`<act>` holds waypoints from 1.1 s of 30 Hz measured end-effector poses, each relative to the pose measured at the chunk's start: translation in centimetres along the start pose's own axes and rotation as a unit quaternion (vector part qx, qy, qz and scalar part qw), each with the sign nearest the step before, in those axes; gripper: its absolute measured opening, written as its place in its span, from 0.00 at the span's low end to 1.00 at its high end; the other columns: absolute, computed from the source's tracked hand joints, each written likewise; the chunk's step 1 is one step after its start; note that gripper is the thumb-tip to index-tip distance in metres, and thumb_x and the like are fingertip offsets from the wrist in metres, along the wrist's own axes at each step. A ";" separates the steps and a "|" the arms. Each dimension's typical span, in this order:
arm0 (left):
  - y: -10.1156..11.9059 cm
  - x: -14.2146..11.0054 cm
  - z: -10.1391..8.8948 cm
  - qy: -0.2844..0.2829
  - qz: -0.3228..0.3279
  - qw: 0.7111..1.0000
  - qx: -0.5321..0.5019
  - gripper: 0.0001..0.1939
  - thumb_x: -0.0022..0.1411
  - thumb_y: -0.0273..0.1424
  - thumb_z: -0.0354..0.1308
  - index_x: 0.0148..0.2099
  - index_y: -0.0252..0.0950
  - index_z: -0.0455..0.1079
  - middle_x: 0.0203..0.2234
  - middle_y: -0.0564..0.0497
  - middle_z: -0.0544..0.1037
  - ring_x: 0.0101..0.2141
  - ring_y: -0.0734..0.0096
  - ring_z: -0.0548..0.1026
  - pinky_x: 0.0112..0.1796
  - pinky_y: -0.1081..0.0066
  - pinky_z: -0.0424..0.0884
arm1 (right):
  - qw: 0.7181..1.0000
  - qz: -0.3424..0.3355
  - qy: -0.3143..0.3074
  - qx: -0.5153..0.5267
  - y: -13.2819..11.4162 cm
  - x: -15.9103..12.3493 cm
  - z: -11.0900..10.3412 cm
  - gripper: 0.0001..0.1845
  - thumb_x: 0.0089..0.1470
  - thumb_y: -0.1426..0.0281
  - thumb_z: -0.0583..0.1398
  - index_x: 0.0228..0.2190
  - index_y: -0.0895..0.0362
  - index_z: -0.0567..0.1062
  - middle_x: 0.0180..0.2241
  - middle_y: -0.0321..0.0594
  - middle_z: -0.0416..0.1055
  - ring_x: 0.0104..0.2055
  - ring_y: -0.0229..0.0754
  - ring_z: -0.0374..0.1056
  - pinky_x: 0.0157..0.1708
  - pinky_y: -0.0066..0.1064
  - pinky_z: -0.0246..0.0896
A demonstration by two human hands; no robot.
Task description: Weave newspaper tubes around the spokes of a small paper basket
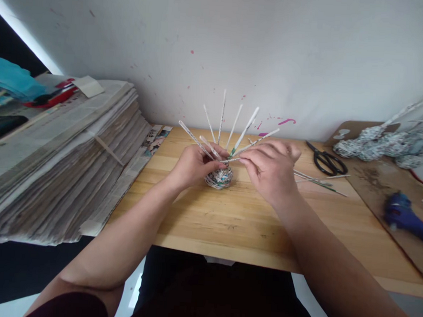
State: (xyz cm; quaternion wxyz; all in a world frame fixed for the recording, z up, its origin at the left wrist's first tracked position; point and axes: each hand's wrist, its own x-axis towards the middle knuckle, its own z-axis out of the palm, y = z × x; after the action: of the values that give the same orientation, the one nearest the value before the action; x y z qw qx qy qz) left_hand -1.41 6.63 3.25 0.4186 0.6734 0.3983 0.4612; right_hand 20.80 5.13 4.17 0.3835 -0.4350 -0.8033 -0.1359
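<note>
A small round basket woven from rolled newspaper sits on the wooden table in front of me. Several stiff paper sticks fan upward and outward from its rim. My left hand is closed on the basket's left upper edge, thumb at the front. With its fingertips, my right hand pinches a thin rolled paper strip that runs across the rim to my left thumb. Part of the rim is hidden behind my left fingers.
Newspapers are stacked high at the left. Loose paper sticks and black scissors lie right of my hand. Farther right are a blue glue gun, a cardboard sheet and bundled paper pieces. A wall stands behind.
</note>
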 end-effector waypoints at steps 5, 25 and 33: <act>0.4 -0.2 -0.1 -0.016 0.005 1.000 -0.013 0.12 0.54 0.31 0.70 0.41 0.34 0.79 0.35 0.49 0.84 0.35 0.68 0.81 0.39 0.69 0.77 | 0.999 0.029 -0.014 -0.025 -0.2 -0.3 -0.1 0.07 0.63 0.68 0.64 0.31 0.52 0.81 0.30 0.37 0.80 0.39 0.49 0.72 0.43 0.43 0.51; 0.3 -0.1 0.9 -0.005 0.013 0.999 -0.036 0.08 0.53 0.31 0.70 0.30 0.34 0.74 0.24 0.53 0.77 0.25 0.76 0.73 0.27 0.76 0.68 | 0.800 0.271 -0.047 0.534 -1.9 -0.5 2.4 0.18 0.53 0.57 0.70 0.42 0.53 0.77 0.29 0.33 0.75 0.25 0.35 0.70 0.24 0.28 0.68; 0.1 -0.2 0.9 0.040 0.029 0.998 0.026 0.11 0.56 0.34 0.71 0.31 0.34 0.73 0.24 0.52 0.77 0.25 0.75 0.73 0.26 0.76 0.68 | 0.798 0.334 -0.055 0.498 -2.7 -0.6 2.0 0.12 0.54 0.60 0.67 0.30 0.54 0.74 0.25 0.35 0.77 0.25 0.39 0.75 0.25 0.30 0.72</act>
State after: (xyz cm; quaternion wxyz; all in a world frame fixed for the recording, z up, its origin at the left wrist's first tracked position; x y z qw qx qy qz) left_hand -0.59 6.22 3.10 0.3714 0.6758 0.4070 0.4896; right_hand 17.86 4.31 2.64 0.5245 -0.4317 -0.5846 0.4436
